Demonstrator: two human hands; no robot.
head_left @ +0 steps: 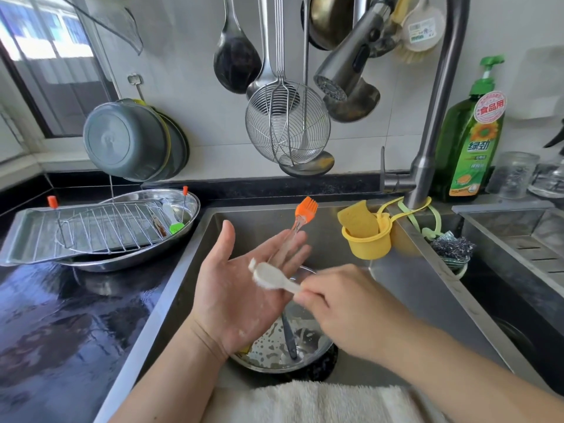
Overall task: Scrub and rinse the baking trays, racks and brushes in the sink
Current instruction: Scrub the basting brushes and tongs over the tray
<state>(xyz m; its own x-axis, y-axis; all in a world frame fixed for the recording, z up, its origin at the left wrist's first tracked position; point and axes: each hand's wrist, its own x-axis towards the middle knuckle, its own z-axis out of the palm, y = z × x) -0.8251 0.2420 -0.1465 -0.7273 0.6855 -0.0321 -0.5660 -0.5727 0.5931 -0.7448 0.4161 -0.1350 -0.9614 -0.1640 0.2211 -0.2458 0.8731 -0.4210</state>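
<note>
Head view: orange brush lies loose on an open palm

At the centre of the frame the left hand [244,288] is spread flat, palm up, over the sink [396,285]. The orange basting brush [300,219] lies along its fingers, bristles toward the upper middle, unclamped. The right hand [345,306] pinches the handle of a small white brush [268,277] and presses its head on the soapy palm. The tray with rack [100,228] waits at middle left. The risk I see: with nothing gripping it, a hard scrub stroke could knock the slick orange brush off into the bowl [274,355] below.
</note>
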